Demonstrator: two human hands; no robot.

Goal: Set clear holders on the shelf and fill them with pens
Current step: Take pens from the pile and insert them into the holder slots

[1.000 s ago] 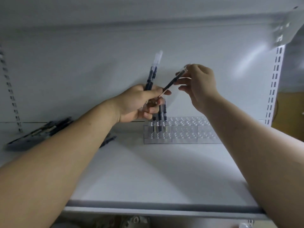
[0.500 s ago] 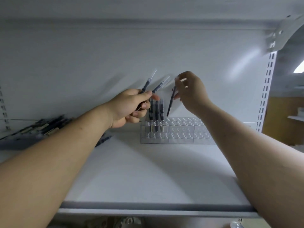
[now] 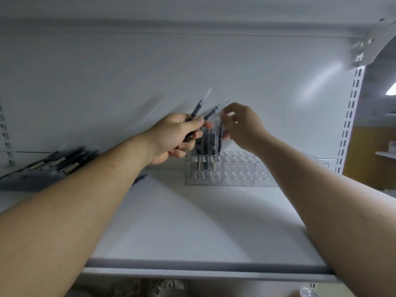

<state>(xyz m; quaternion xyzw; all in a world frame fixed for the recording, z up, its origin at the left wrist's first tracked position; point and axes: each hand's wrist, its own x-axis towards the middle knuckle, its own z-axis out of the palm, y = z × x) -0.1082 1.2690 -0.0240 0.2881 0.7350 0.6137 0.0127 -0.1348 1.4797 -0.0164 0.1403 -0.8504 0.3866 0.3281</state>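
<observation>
A clear holder (image 3: 237,171) with rows of holes stands on the white shelf (image 3: 192,221) near the back wall. Several dark pens (image 3: 206,146) stand upright in its left end. My left hand (image 3: 175,136) grips two dark pens (image 3: 198,108) with clear caps that point up and to the right. My right hand (image 3: 240,125) pinches the top of one dark pen (image 3: 220,138), which hangs upright with its lower end at a hole just right of the standing pens.
A pile of dark pens (image 3: 60,161) lies on the shelf at the left. One loose pen (image 3: 140,179) lies partly hidden under my left forearm. Slotted uprights (image 3: 348,125) rise at the right, and the shelf's front lip (image 3: 192,269) runs below my arms.
My right hand took one pen from my left hand's bundle, turned it upright and lowered it to the holder. My left hand sank a little with the other two pens.
</observation>
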